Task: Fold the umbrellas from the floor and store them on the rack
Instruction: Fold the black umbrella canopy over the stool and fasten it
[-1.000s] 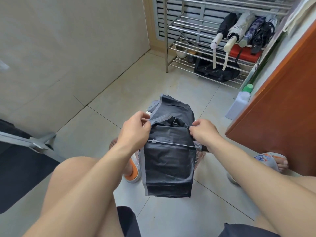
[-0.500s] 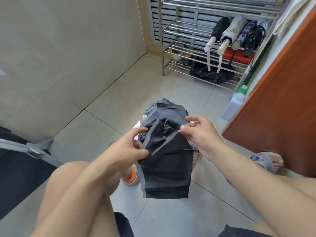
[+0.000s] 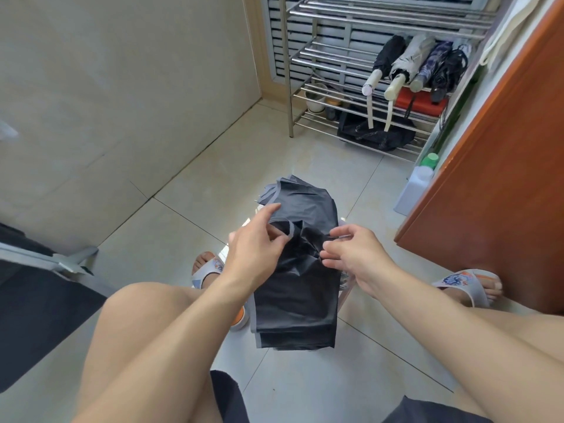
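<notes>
We hold the black fabric umbrella with grey trim between our knees, above the pale tiled floor, its long axis running from near to far, tilted a little to the left at the far end. Our left hand sits on the umbrella's left side, thumb and fingertips curled round a grey-edged flap of the canopy, the forefinger stretched out over the cloth. Our right hand lies on the right side, fingers loosely bent, their tips pinching a crease of black cloth near the middle. Both hands sit level with each other, roughly halfway along the bundle, so the loose panels lie between them and beyond, toward the far end. We judge the folding still unfinished: the flaps need laying flat round the shaft. The steel-tube rack stands far and to the right, well apart, with four folded umbrellas already on it.
</notes>
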